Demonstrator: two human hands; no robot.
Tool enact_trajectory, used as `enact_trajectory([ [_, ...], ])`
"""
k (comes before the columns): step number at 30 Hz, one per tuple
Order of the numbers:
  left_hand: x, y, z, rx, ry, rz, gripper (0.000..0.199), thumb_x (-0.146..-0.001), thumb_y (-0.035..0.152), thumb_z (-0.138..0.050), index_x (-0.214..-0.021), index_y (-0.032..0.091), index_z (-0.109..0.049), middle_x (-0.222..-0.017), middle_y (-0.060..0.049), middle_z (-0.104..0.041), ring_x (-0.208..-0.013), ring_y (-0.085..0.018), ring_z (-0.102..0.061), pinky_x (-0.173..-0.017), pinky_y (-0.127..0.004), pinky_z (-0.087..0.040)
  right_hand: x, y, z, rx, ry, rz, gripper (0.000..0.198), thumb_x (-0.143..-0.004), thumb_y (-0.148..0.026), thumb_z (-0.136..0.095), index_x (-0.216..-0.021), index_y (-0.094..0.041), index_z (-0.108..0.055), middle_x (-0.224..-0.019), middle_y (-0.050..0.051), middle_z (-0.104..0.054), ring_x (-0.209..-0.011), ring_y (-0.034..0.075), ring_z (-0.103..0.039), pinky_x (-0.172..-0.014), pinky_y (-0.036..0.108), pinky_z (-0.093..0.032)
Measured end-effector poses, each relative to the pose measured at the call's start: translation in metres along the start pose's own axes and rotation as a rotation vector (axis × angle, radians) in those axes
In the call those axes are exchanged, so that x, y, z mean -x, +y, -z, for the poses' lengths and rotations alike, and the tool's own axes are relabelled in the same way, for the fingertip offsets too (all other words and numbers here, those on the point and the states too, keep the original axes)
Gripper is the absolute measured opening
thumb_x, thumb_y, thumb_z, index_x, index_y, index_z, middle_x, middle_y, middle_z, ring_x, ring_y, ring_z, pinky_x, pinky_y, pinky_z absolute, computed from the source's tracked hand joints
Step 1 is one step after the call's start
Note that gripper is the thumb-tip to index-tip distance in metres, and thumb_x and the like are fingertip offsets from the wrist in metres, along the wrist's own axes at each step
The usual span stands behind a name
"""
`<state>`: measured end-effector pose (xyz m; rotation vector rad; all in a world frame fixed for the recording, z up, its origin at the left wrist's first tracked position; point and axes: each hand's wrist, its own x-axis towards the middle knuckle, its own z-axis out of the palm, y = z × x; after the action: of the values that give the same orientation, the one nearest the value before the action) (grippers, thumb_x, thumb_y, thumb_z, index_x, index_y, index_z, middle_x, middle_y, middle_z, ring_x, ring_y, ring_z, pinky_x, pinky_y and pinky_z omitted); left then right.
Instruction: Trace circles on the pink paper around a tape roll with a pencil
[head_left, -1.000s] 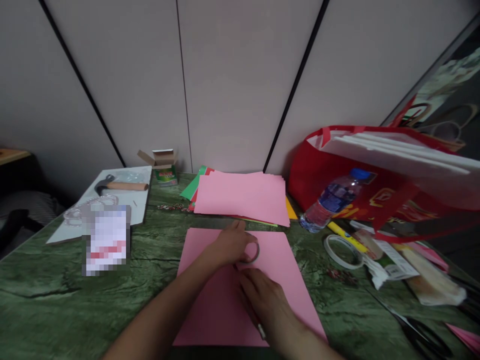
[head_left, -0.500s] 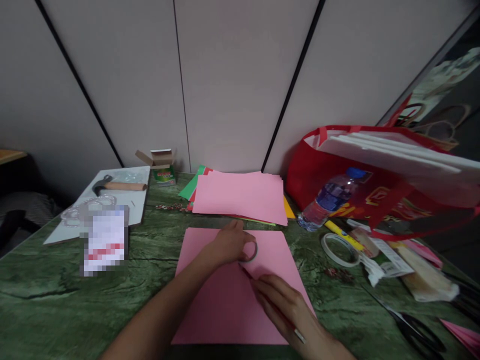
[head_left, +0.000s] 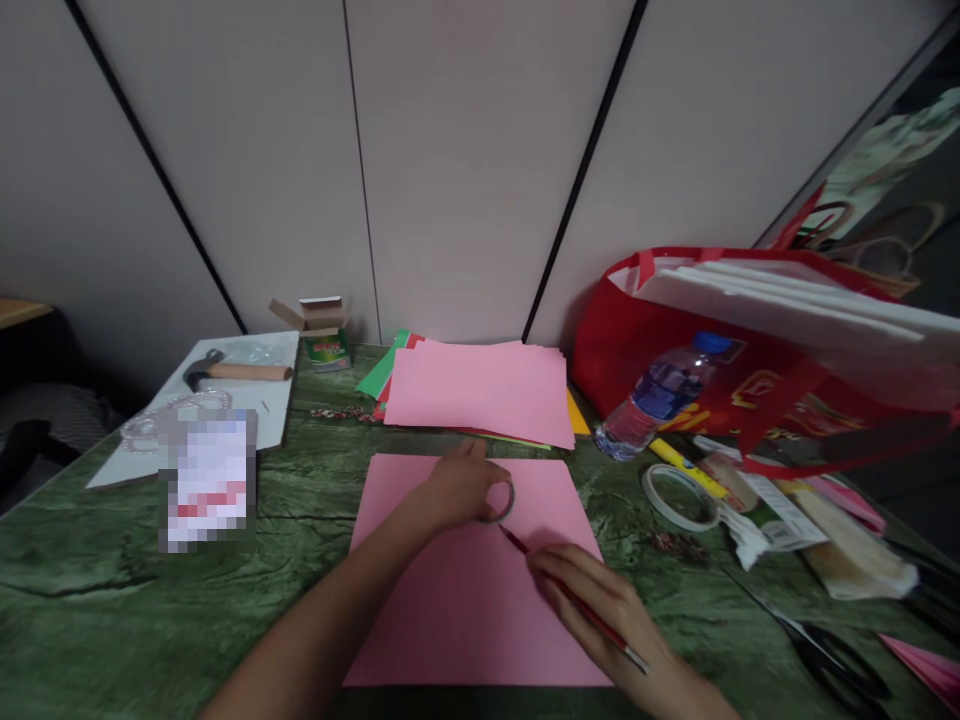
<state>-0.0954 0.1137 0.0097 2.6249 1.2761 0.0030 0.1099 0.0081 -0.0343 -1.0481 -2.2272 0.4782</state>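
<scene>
A sheet of pink paper (head_left: 450,630) lies on the green table in front of me. My left hand (head_left: 461,485) is closed on a thin round ring, which looks like a small roll of tape (head_left: 511,498), and presses it flat on the upper part of the paper. The fingers cover the ring's left side. In my right hand (head_left: 589,600) is a red pencil (head_left: 517,541), slanted, its tip by the lower right edge of the ring. From here I cannot tell whether the tip touches the paper.
Behind the sheet lies a stack of pink paper (head_left: 480,392). A water bottle (head_left: 656,400) leans on a red bag (head_left: 750,330). At right are a white tape roll (head_left: 679,498) and scissors (head_left: 825,650); at left, a hammer (head_left: 240,371) on a white board and a green box (head_left: 328,348).
My right hand and the pencil have moved right, taking the tip from the ring's lower left to its lower right. My left hand and the ring stay in place.
</scene>
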Motion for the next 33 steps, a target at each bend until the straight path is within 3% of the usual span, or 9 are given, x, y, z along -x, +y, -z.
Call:
enact_trajectory([
  [10, 0.000, 0.000, 0.000, 0.022, -0.017, 0.016, 0.041, -0.072, 0.029, -0.071, -0.112, 0.028, -0.062, -0.098, -0.006, -0.051, -0.097, -0.024, -0.049, -0.083, -0.032, -0.041, 0.003, 0.007, 0.001, 0.048, 0.067, -0.009, 0.030, -0.091, -0.017, -0.048, -0.119, -0.023, -0.057, -0.109, 0.007, -0.065, -0.103, 0.018, -0.062, -0.090, 0.026, -0.052],
  [16, 0.000, -0.004, -0.004, 0.026, 0.008, -0.016, 0.042, -0.071, 0.029, -0.072, -0.111, 0.029, -0.063, -0.099, -0.006, -0.050, -0.098, -0.024, -0.049, -0.083, -0.032, -0.041, 0.001, -0.005, -0.004, -0.043, 0.025, -0.020, 0.020, -0.091, -0.014, -0.045, -0.108, -0.021, -0.053, -0.088, 0.005, -0.063, -0.080, 0.015, -0.063, -0.069, 0.024, -0.053],
  [20, 0.000, -0.003, -0.003, 0.021, 0.007, -0.014, 0.041, -0.071, 0.027, -0.072, -0.111, 0.028, -0.062, -0.098, -0.006, -0.049, -0.097, -0.023, -0.049, -0.083, -0.032, -0.041, -0.006, -0.019, -0.009, -0.066, -0.050, 0.037, 0.022, -0.090, -0.010, -0.042, -0.107, -0.020, -0.052, -0.091, 0.007, -0.061, -0.083, 0.017, -0.062, -0.072, 0.027, -0.053],
  [26, 0.002, -0.001, -0.001, 0.009, 0.005, -0.022, 0.042, -0.071, 0.027, -0.072, -0.112, 0.026, -0.062, -0.098, -0.007, -0.050, -0.096, -0.024, -0.049, -0.084, -0.032, -0.041, -0.013, -0.028, -0.020, 0.123, -0.082, 0.116, 0.037, -0.087, -0.008, -0.044, -0.123, -0.017, -0.048, -0.109, 0.013, -0.061, -0.101, 0.022, -0.061, -0.084, 0.034, -0.053],
  [33, 0.002, 0.002, 0.005, 0.013, -0.031, -0.003, 0.037, -0.070, 0.028, -0.074, -0.106, 0.025, -0.064, -0.098, -0.006, -0.051, -0.095, -0.023, -0.049, -0.082, -0.031, -0.041, -0.026, -0.027, -0.041, 0.318, -0.129, 0.146, 0.046, -0.076, 0.000, -0.044, -0.120, -0.011, -0.051, -0.104, 0.015, -0.064, -0.093, 0.023, -0.063, -0.078, 0.035, -0.056],
])
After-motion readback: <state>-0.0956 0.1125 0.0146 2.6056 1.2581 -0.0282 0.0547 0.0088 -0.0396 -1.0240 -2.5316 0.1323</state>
